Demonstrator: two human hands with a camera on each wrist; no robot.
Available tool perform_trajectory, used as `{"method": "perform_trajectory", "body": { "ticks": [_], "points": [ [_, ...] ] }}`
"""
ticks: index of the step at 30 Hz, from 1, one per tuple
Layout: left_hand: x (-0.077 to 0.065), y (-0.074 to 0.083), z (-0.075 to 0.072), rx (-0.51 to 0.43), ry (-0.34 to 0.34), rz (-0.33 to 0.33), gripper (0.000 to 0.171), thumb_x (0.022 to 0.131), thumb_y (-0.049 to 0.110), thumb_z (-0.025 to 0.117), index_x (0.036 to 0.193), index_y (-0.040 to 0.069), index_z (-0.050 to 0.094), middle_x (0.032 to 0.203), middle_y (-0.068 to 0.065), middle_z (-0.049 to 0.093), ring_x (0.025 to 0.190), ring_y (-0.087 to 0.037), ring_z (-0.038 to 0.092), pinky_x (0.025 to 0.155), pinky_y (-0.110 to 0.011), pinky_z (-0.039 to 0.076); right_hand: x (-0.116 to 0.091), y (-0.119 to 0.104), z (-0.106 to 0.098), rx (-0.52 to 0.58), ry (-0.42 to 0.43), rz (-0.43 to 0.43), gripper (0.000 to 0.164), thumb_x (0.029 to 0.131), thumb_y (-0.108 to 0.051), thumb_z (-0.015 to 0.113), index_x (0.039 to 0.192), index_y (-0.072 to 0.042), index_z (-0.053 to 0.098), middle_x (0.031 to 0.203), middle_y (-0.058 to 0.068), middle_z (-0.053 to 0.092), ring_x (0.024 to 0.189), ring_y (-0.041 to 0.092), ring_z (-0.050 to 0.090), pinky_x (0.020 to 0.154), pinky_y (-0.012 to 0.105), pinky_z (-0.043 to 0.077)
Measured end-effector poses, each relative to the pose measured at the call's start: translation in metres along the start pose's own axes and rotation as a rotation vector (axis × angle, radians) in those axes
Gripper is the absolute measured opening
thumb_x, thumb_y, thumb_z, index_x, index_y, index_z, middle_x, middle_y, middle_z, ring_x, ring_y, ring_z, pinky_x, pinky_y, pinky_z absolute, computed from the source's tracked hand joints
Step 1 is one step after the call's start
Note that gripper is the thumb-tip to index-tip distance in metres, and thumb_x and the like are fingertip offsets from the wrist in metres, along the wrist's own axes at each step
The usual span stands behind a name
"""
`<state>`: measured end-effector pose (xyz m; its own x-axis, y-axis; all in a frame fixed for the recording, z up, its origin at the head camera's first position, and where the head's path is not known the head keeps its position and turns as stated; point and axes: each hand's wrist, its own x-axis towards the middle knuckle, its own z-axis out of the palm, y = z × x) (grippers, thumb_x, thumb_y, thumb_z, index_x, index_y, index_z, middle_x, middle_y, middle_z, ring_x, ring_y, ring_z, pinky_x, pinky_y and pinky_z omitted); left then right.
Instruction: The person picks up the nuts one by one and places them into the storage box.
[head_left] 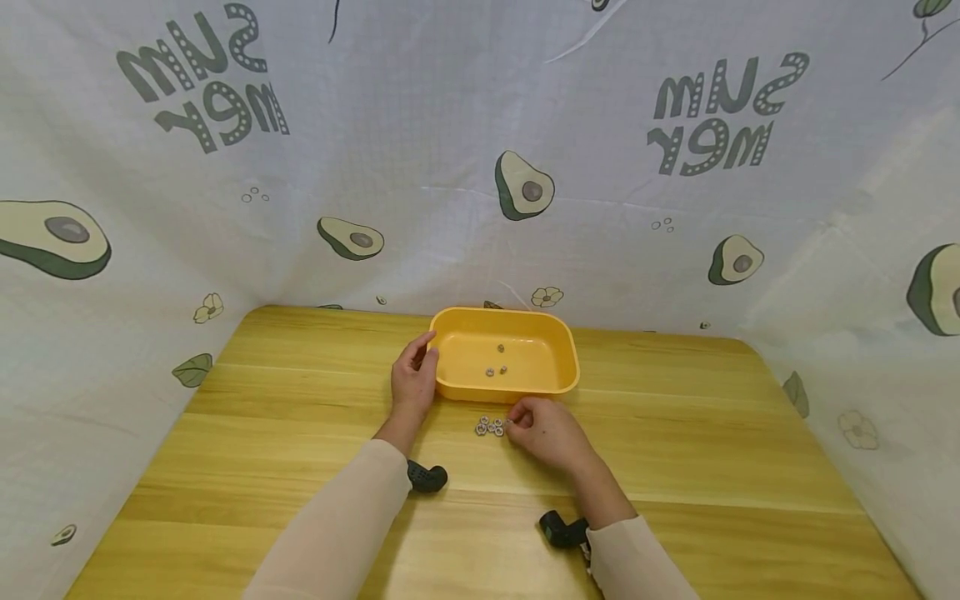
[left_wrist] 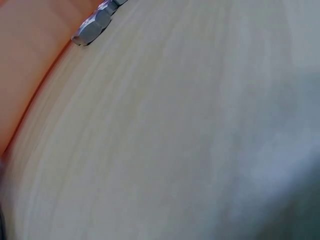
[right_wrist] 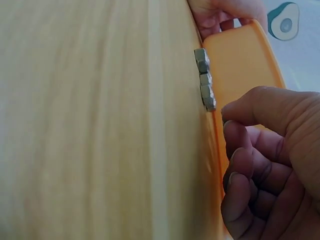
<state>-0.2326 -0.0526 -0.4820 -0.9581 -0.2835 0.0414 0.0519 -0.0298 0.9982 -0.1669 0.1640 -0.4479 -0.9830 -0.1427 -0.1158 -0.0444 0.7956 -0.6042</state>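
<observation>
Loose nuts (head_left: 491,427): a small metal cluster on the table (head_left: 712,433), just beside the tray's near wall.
Right hand (head_left: 551,433): at the cluster's right edge, thumb and forefinger tips drawn close; we cannot tell whether a nut lies between them.
Tray (head_left: 536,367): yellow, upright, near the table's far edge; inside, we count three nuts (head_left: 490,372) lying apart.
Left hand (head_left: 414,385): thumb and curled fingers clamped on the tray's left end.
Black devices (head_left: 429,479): one by each wrist.
Sleeves (head_left: 337,525): pale.
Cloth (head_left: 600,125): white, avocado-printed, behind the table.
</observation>
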Motion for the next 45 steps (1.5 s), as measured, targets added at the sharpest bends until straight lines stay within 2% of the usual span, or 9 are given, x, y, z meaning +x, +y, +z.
{"method": "perform_trajectory", "body": {
  "ticks": [12,25,37,45],
  "points": [
    [0.001,-0.002,0.000,-0.016,0.001,0.029,0.034,0.101,0.014,0.060,0.134,0.012,0.068,0.144,-0.009,0.062,0.132,-0.026,0.057,0.114,-0.045,0.045,-0.009,-0.012,-0.020,0.060,-0.006,-0.002,0.007,0.089,-0.022,0.075,0.090,-0.017,0.071,0.076,-0.002,0.063,0.067,0.014,0.055,0.063,0.028,0.045],
    [0.000,-0.002,0.000,-0.012,0.006,0.032,0.034,0.101,0.013,0.059,0.134,0.011,0.068,0.144,-0.010,0.061,0.132,-0.027,0.057,0.114,-0.045,0.046,-0.009,-0.026,-0.041,0.031,0.031,-0.023,0.012,0.091,-0.023,0.076,0.096,-0.013,0.071,0.074,0.000,0.061,0.061,0.015,0.051,0.054,0.026,0.042],
    [0.002,-0.005,-0.001,-0.023,0.001,0.016,0.034,0.101,0.016,0.060,0.135,0.013,0.068,0.146,-0.009,0.060,0.136,-0.027,0.055,0.116,-0.045,0.043,0.004,-0.027,-0.049,-0.009,0.078,-0.040,0.019,0.092,-0.029,0.074,0.101,-0.013,0.070,0.075,0.002,0.061,0.062,0.016,0.052,0.056,0.028,0.043],
    [0.001,-0.002,-0.001,-0.008,-0.003,0.022,0.034,0.101,0.015,0.059,0.134,0.013,0.068,0.145,-0.009,0.060,0.135,-0.026,0.055,0.115,-0.045,0.045,0.023,-0.030,-0.055,-0.051,0.089,-0.064,0.019,0.094,-0.030,0.072,0.102,-0.013,0.069,0.075,0.002,0.061,0.060,0.017,0.051,0.055,0.028,0.042]
  ]
}}
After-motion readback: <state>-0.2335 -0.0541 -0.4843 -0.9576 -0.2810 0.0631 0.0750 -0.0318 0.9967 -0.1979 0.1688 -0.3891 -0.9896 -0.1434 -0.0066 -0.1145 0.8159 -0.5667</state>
